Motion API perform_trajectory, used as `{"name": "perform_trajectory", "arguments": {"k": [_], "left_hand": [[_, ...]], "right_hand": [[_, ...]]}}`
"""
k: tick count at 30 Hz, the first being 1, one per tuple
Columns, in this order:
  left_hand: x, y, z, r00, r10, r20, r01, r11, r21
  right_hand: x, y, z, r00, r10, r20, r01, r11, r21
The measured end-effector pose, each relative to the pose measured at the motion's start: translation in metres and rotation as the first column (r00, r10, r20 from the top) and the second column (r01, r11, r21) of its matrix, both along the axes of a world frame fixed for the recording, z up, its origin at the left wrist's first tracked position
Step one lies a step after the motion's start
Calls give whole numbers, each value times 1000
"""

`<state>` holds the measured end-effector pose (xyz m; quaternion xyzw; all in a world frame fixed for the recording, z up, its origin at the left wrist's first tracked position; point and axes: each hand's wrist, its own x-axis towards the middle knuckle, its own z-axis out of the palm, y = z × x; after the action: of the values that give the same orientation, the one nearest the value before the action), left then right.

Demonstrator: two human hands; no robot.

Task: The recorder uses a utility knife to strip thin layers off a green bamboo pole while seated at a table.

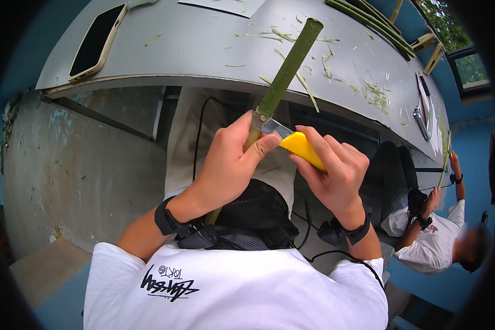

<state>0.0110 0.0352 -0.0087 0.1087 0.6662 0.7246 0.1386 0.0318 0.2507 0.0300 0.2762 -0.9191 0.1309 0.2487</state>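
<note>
A long green bamboo-like stalk point(285, 74) runs diagonally through the middle of the frame, its cut upper end over the grey metal bench point(203, 44) and its lower end passing down behind the left hand toward the person's lap. The left hand point(228, 165) is wrapped round the stalk at centre frame, fingers point(258, 151) closed tight on it, thumb pressed near the blade. The right hand point(335, 170), just right of centre, has its fingers closed on the yellow handle of a short steel-bladed knife point(291, 140); the blade lies against the stalk just above the left thumb. Both wrists carry black straps.

Thin green shavings point(368, 91) lie scattered over the bench top, thickest toward the upper right. A smartphone with a pale case point(96, 41) lies on the bench at upper left. A bundle of further green stalks point(368, 22) rests along the bench edge at upper right, and a metal tool point(422, 110) lies near the right end.

At the lower right a second person in a white shirt point(437, 242) sits at the same bench, hands raised on another thin green stalk.
</note>
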Motion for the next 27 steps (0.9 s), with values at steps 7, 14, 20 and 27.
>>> {"name": "perform_trajectory", "arguments": {"k": [7, 14, 20, 27], "left_hand": [[-1, 1, 2, 999, -15, 40, 13, 999, 35], [-4, -2, 9, 967, -92, 236, 58, 988, 146], [-2, 1, 9, 985, -62, 164, 49, 995, 83], [1, 0, 5, 979, -86, 185, 64, 990, 122]], "right_hand": [[3, -1, -5, 999, -36, -7, 36, 999, -33], [-17, 11, 8, 999, 49, 18, -50, 998, 35], [-14, 11, 20, 999, 46, 1, -46, 987, 151], [-12, 13, 19, 993, 57, 106, -63, 997, 55]]}}
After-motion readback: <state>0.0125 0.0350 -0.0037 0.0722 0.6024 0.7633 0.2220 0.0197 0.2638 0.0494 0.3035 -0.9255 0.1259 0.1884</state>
